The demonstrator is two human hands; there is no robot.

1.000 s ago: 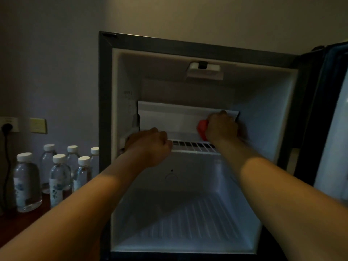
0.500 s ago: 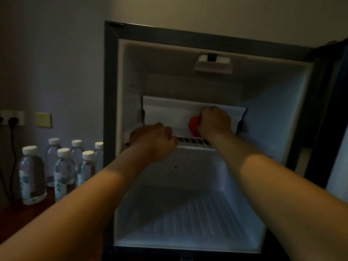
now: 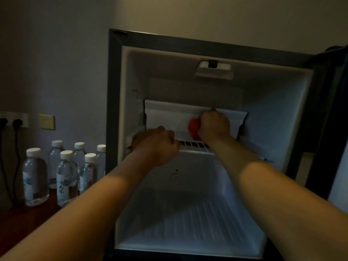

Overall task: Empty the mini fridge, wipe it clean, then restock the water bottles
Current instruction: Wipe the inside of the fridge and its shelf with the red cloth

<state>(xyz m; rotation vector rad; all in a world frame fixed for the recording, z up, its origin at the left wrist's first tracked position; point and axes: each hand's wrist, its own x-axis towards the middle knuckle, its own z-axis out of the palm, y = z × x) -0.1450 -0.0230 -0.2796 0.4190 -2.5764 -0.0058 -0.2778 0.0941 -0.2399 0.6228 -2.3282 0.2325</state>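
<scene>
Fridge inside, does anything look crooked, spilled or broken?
The white flap at the back of the fridge sits slightly askew, its right end lower. The right hand presses a red cloth on it; the left hand grips the shelf. No spills or damage show.

We counted six water bottles (image 3: 66, 178) on the counter (image 3: 28, 219) at about nine o'clock of the mini fridge (image 3: 207, 129), each with a white cap; more could have stood hidden behind the fridge's edge. There was one fridge, its one door (image 3: 337, 119) swung open at three o'clock. Inside we saw one wire shelf (image 3: 195, 146), one white flap (image 3: 169, 117) above it, and one light housing (image 3: 214, 69) at twelve o'clock. One red cloth (image 3: 193, 129) showed. Two hands were in the fridge, the left hand (image 3: 156, 146) and the right hand (image 3: 213, 124). On the wall at nine o'clock we counted two plugs (image 3: 17, 122) and one yellowish plate (image 3: 46, 121).
</scene>
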